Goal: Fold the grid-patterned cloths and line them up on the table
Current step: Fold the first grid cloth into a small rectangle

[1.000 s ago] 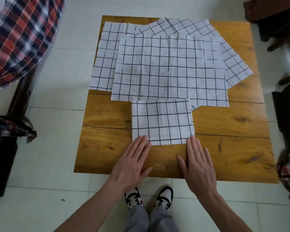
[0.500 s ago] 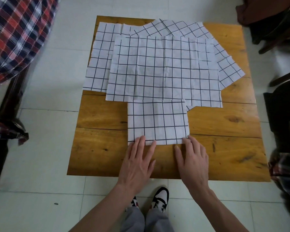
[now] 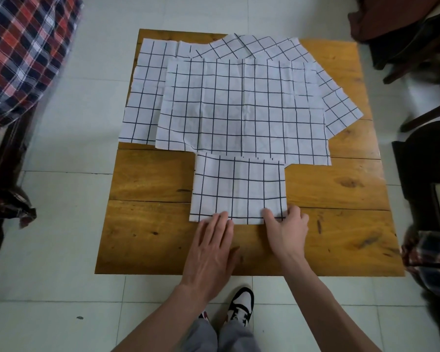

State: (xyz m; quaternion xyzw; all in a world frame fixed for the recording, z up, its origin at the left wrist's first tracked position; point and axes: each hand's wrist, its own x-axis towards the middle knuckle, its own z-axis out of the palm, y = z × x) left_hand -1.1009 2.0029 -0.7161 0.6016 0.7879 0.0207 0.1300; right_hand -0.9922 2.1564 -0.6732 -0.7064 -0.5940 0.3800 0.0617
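Both grips meet the folded cloth [image 3: 239, 190]'s near edge: left hand [image 3: 211, 252] flat, right hand [image 3: 287, 232] pinching.

folded cloth [image 3: 238, 189]: white grid square, flat, table front-centre | unfolded cloths [image 3: 241, 105]: overlapping, spread behind

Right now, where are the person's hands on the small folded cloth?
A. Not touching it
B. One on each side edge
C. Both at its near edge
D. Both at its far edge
C: the left hand and right hand both touch the near edge of the folded grid cloth.
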